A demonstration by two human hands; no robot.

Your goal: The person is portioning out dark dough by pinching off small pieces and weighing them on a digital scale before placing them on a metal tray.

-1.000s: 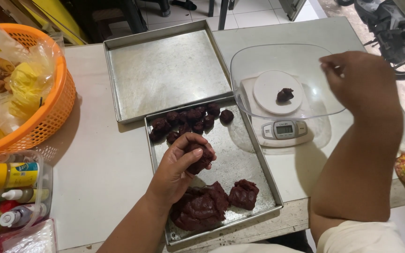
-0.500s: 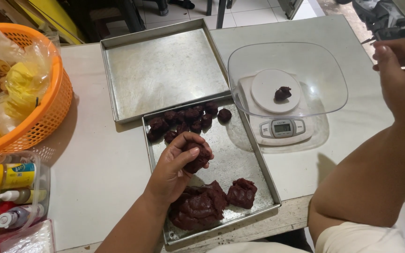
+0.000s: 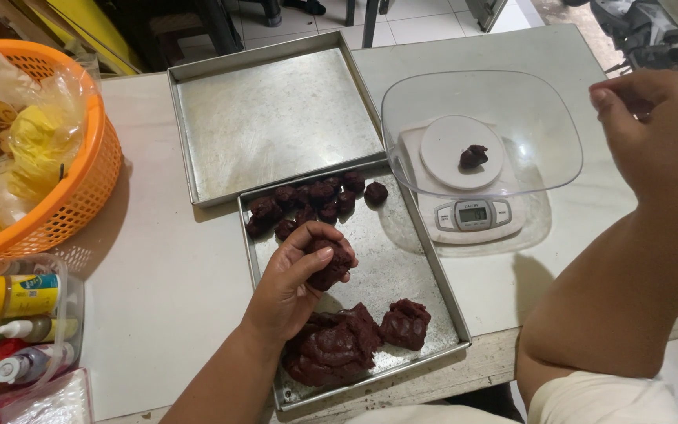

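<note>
White worktop bears metal trays; tiled floor beyond.

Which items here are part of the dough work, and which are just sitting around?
In use: left hand holding a dough lump; right hand raised beside the scale; near tray with dough balls and dough mass; kitchen scale with clear bowl; empty tray.

Lying about: orange basket; tub of small bottles.
</note>
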